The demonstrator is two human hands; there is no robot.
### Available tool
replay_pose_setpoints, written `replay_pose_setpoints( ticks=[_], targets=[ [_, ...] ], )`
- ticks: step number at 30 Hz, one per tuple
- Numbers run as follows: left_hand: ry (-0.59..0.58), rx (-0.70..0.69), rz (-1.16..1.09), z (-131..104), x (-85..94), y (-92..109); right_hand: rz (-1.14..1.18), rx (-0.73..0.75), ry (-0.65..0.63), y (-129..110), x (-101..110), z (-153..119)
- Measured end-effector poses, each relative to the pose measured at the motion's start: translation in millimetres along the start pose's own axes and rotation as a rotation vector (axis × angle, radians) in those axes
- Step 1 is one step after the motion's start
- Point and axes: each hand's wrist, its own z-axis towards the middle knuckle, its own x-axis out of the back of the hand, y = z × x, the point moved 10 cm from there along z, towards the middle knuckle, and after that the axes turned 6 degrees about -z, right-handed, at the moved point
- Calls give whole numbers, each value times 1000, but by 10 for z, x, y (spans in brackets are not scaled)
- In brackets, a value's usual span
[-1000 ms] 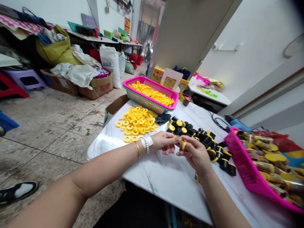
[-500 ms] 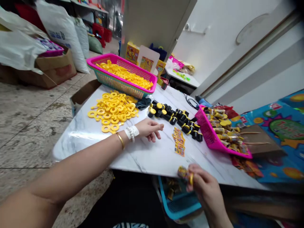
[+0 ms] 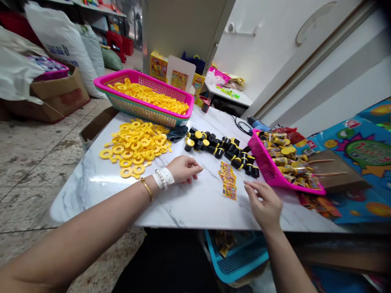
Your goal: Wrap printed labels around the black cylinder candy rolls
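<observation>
My left hand rests over the white marble-look table, fingers loosely curled; whether anything is between them is hidden. My right hand hovers right of a stack of printed yellow stickers, thumb and index tip near each other, nothing visible in them. Yellow rings with tabs are piled left of my left hand. Beyond the stickers lie black cylinders with yellow ends. A pink basket of wrapped cylinders stands at the right.
A pink-rimmed basket full of yellow rings stands at the back left, beside a dark cloth. Below the front edge sits a blue basket with wrapped pieces. A cardboard flap and blue printed bag are at the right.
The wrapped cylinder is gone from my right hand, which has moved up and forward over the table. My left hand has stayed near the same spot. The view has shifted slightly.
</observation>
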Motion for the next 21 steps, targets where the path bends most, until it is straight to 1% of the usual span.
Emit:
replay_pose_setpoints(
  ticks=[1,3,5,6,8,9,11,13,14,16,18,19,20,21],
  targets=[
    [0,5,1,4,1,-10,-16,6,-64,12,-191,152],
    [3,12,0,7,6,-24,-70,-17,-218,110,-598,394],
    [8,9,-2,6,15,-24,-78,-14,-305,197,-899,538],
    [13,3,-5,4,22,-18,-75,-9,-325,231,-999,571],
    [24,-11,-19,0,34,-1,-69,-3,-318,267,-1079,577],
    [29,-13,-33,-1,36,4,-69,-4,-300,266,-1071,558],
    [34,-4,-89,2,26,-1,-68,-13,-245,212,-989,501],
    [35,20,-173,9,7,-27,-39,6,-177,43,-876,447],
    [40,31,-220,12,4,-42,-7,47,-147,-102,-830,427],
    [49,28,-307,18,17,-56,67,192,-121,-493,-796,394],
    [40,-12,-355,23,47,-38,118,356,-141,-905,-827,374],
    [36,-37,-350,26,73,-24,138,406,-168,-1067,-861,385],
    [38,-63,-324,29,108,-9,164,425,-199,-1184,-896,419],
    [48,-90,-280,31,150,7,200,415,-232,-1255,-928,478]
  ],
)
